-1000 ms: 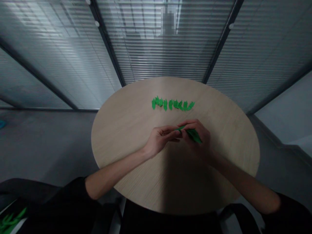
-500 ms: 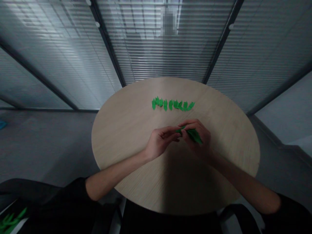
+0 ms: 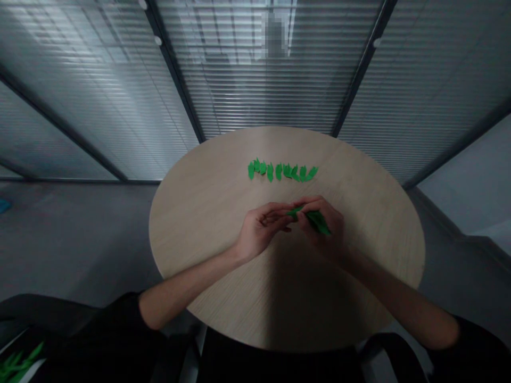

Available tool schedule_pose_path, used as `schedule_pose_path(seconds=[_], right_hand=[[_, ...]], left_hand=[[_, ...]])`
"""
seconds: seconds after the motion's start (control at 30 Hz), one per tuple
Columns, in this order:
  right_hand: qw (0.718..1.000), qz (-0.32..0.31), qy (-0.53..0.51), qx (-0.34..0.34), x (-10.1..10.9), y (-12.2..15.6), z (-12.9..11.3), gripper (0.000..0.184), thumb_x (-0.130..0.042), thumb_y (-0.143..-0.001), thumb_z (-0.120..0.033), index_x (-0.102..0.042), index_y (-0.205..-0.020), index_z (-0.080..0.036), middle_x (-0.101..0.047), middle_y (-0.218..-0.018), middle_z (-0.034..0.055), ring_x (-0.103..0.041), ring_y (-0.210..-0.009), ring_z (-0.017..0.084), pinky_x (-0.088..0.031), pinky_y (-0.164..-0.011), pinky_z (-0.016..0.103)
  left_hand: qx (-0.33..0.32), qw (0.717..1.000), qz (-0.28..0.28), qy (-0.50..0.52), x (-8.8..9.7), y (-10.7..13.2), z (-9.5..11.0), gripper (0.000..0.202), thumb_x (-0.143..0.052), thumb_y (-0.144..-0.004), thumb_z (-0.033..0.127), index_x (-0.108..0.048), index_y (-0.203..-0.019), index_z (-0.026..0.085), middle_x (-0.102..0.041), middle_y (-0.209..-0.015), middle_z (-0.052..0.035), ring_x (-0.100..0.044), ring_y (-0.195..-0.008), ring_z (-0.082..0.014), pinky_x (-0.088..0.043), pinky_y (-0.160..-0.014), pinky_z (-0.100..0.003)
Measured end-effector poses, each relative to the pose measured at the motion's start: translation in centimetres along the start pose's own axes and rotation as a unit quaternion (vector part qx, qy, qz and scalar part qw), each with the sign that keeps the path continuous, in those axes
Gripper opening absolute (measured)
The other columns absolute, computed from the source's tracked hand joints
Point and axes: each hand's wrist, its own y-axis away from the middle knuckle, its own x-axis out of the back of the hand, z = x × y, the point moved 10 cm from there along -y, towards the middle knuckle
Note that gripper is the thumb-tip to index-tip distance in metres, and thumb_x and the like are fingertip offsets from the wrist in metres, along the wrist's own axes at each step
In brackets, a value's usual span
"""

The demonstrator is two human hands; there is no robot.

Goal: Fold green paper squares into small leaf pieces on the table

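Over the middle of the round table, my right hand (image 3: 325,226) is closed around a green leaf-like piece (image 3: 318,221), with part of it lying across the palm. My left hand (image 3: 259,226) comes in from the left, thumb and fingers pinched at the left end of the same green piece. The fingertips of both hands almost meet there and hide some of it. Beyond the hands lies a row of several small green leaf-like pieces (image 3: 278,172), side by side on the tabletop.
The round wooden table (image 3: 191,213) fills the centre, its far edge close to a glass partition with blinds (image 3: 267,96). At the lower left, more green leafy pieces (image 3: 19,364) lie in a white-edged holder. A small blue object (image 3: 3,205) is on the floor at far left.
My left fingers have shifted slightly at the tip of the green piece, and a bit more of its left end shows. My right hand keeps its hold; the row is unchanged.
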Motion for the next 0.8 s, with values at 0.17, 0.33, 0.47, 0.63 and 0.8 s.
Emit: schedule_pose_path(seconds=[0.17, 0.33, 0.47, 0.63, 0.8], right_hand=[[1.000, -0.014, -0.009, -0.004, -0.21, -0.21, -0.14, 0.010, -0.066, -0.095, -0.015, -0.062, -0.098, -0.024, -0.073, -0.103, 0.0057, -0.072, -0.092, 0.018, -0.059, -0.081, 0.034], [1.000, -0.008, -0.009, -0.010, -0.21, -0.12, -0.04, 0.008, -0.066, -0.096, -0.017, -0.062, -0.097, -0.024, -0.072, -0.104, 0.0059, -0.071, -0.092, 0.018, -0.058, -0.081, 0.035], [1.000, -0.006, -0.012, -0.018, -0.26, -0.13, -0.06, 0.008, -0.066, -0.096, -0.018, -0.061, -0.095, -0.024, -0.072, -0.102, 0.0056, -0.071, -0.090, 0.018, -0.058, -0.079, 0.035], [1.000, 0.001, -0.005, -0.021, -0.19, -0.29, -0.26, 0.009, -0.066, -0.096, -0.018, -0.060, -0.093, -0.024, -0.072, -0.100, 0.0057, -0.071, -0.088, 0.018, -0.059, -0.077, 0.035], [1.000, -0.001, -0.010, -0.015, -0.22, -0.23, -0.31, 0.010, -0.064, -0.096, -0.017, -0.059, -0.095, -0.025, -0.073, -0.103, 0.0059, -0.071, -0.090, 0.018, -0.059, -0.079, 0.036]], left_hand=[[-0.007, 1.000, 0.010, 0.005, 0.13, 0.04, 0.15, 0.027, -0.087, -0.079, 0.034, -0.075, -0.093, 0.015, -0.080, -0.086, -0.0050, -0.075, -0.074, -0.0150, -0.066, -0.068, -0.026], [-0.007, 1.000, 0.019, -0.012, 0.35, 0.06, 0.06, 0.032, -0.087, -0.079, 0.042, -0.075, -0.091, 0.014, -0.079, -0.084, -0.0056, -0.075, -0.071, -0.0157, -0.067, -0.068, -0.029], [-0.015, 0.999, 0.028, -0.026, 0.48, 0.25, 0.23, 0.034, -0.086, -0.080, 0.045, -0.075, -0.090, 0.014, -0.079, -0.084, -0.0060, -0.075, -0.071, -0.0160, -0.067, -0.069, -0.030], [-0.009, 0.999, 0.033, -0.026, 0.45, 0.37, 0.26, 0.035, -0.086, -0.081, 0.043, -0.074, -0.097, 0.014, -0.080, -0.092, -0.0076, -0.076, -0.076, -0.0169, -0.066, -0.069, -0.029], [0.010, 1.000, 0.022, -0.005, 0.28, 0.26, -0.13, 0.037, -0.089, -0.077, 0.038, -0.072, -0.099, 0.014, -0.081, -0.092, -0.0072, -0.077, -0.079, -0.0181, -0.066, -0.069, -0.029]])
